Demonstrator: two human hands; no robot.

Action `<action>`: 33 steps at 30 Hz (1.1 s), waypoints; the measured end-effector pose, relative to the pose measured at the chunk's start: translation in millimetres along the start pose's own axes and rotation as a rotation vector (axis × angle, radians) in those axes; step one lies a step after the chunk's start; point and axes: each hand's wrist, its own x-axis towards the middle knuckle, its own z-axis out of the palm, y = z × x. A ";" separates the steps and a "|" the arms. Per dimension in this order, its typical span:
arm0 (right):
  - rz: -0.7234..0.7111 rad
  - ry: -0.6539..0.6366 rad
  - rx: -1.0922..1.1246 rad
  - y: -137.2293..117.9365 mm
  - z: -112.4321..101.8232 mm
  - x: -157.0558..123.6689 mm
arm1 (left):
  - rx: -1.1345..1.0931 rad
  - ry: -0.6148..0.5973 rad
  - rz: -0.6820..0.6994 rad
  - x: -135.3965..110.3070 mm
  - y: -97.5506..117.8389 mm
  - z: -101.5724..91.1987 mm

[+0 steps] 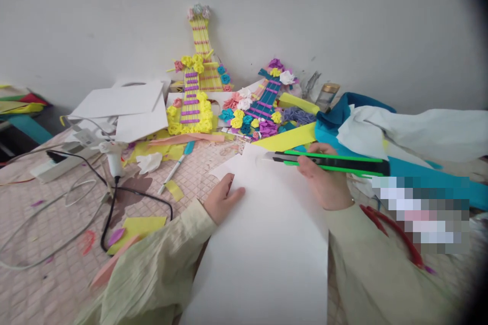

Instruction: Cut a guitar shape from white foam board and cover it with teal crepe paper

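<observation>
A large white sheet (267, 233) lies in front of me on the pink tiled surface. My left hand (221, 197) rests on the sheet's left edge, fingers pressed together against the paper. My right hand (324, 180) is closed round a green and black utility knife (335, 162). The knife lies level above the sheet's far right corner, its blade end pointing left. Pale green sleeves cover both my arms.
Two colourful paper guitar models (196, 96) with paper flowers lean at the wall. A glue gun (112, 155) with a black cable, a power strip (57, 162), a pen (177, 166), white sheets (125, 104), teal and white cloth (412, 137) and red-handled scissors (396, 236) surround me.
</observation>
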 end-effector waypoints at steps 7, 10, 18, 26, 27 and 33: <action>0.108 -0.210 -0.050 2.0 -3.9 4.3 | -0.161 -0.043 -0.097 2.4 -4.4 4.9; 0.116 -0.224 -0.207 2.8 -4.9 5.0 | -0.183 -0.046 -0.115 2.3 -4.9 5.5; 0.026 -0.235 -0.310 3.6 -0.3 -0.5 | -0.200 -0.048 -0.125 1.5 -6.0 5.7; 0.044 -0.270 -0.302 3.7 0.7 0.2 | -0.120 -0.036 -0.107 1.8 -3.1 4.1; 0.048 -0.277 -0.300 3.7 0.8 -0.1 | -0.109 -0.038 -0.107 1.9 -2.8 3.8; 0.039 -0.294 -0.341 3.2 0.0 -1.3 | -0.163 -0.049 -0.120 1.8 -3.5 4.1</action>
